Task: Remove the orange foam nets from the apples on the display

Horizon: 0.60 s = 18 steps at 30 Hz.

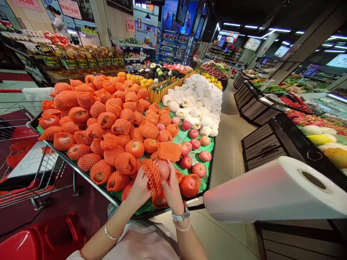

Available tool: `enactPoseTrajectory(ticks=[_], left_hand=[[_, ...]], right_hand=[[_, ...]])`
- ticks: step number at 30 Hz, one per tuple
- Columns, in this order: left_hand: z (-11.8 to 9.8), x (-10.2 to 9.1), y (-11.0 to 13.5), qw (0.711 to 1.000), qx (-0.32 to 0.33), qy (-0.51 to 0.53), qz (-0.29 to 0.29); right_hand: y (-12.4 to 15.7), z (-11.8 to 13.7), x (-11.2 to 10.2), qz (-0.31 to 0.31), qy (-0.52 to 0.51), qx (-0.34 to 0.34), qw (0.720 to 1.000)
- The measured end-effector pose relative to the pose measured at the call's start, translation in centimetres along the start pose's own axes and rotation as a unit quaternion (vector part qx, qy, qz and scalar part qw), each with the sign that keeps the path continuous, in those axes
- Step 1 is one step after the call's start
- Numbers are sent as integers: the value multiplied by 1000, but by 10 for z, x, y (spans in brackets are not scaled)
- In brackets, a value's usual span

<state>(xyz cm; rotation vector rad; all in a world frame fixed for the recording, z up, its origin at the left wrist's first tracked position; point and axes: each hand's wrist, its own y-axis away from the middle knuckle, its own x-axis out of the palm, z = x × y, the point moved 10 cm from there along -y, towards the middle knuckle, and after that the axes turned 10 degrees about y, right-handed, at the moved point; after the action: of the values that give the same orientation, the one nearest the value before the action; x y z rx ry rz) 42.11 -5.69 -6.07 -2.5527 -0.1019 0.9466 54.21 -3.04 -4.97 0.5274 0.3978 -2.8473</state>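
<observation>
Right up close, hands: left hand (141, 186) pinching a crumpled orange net sleeve (152, 175), right hand (173, 188) curled, thumb and fingers against a pinkish apple (164, 169).
Apple's place: between both hands, above the near edge of the display stand (86, 177), sleeve against its left side; how far inside, cannot tell.
Apple's handling: probably firm, of modest weight, smooth enough to slip and easily bruised; best cupped round its widest part.
Sleeve's handling: likely light, soft and stretchy; best taken by its rim.
Roll at right: pale plastic film (260, 195), without visible print.
Beyond the hands: loose apples (199, 170) on green matting (180, 136), orange-netted fruit (103, 119) heaped at left, white-netted fruit (195, 101) farther back.
Bottle labels (69, 64): green and yellow, too small to read.
Price cards: one pink (130, 24), apparently 10.80; another at upper left (69, 8), apparently 10.80 and 9.90.
Farther off: "DELICIOUS" (142, 31) in dark capitals.
</observation>
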Motion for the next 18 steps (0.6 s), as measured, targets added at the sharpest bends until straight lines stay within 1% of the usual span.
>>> enactPoseTrajectory(ticks=[3,6,9,11,12,13,14,15,16,17,18], left_hand=[[-3,-5,1,999,-15,-29,0],[-16,-14,-3,999,-18,-21,27],[-30,-28,-4,997,-13,54,56],[-36,-36,-1,990,0,133,56],[-36,-43,1,984,7,178,29],[-32,-54,3,974,8,223,-30],[-22,-66,7,958,-2,266,-111],[-6,-76,14,932,-30,302,-199],[12,-81,23,901,-70,329,-275],[29,-77,28,876,-121,353,-304],[43,-66,28,862,-170,377,-294]], right_hand=[[2,-1,9,30,-40,4,999],[3,-16,16,19,-104,38,994],[6,-33,25,-6,-183,67,981],[8,-40,30,-15,-233,79,969],[8,-43,30,-22,-249,82,965],[8,-44,29,-29,-259,82,962],[8,-44,27,-37,-262,81,961],[8,-44,25,-45,-261,78,961],[8,-43,22,-54,-255,74,963],[8,-42,19,-59,-246,69,965],[7,-41,17,-62,-236,64,968]])
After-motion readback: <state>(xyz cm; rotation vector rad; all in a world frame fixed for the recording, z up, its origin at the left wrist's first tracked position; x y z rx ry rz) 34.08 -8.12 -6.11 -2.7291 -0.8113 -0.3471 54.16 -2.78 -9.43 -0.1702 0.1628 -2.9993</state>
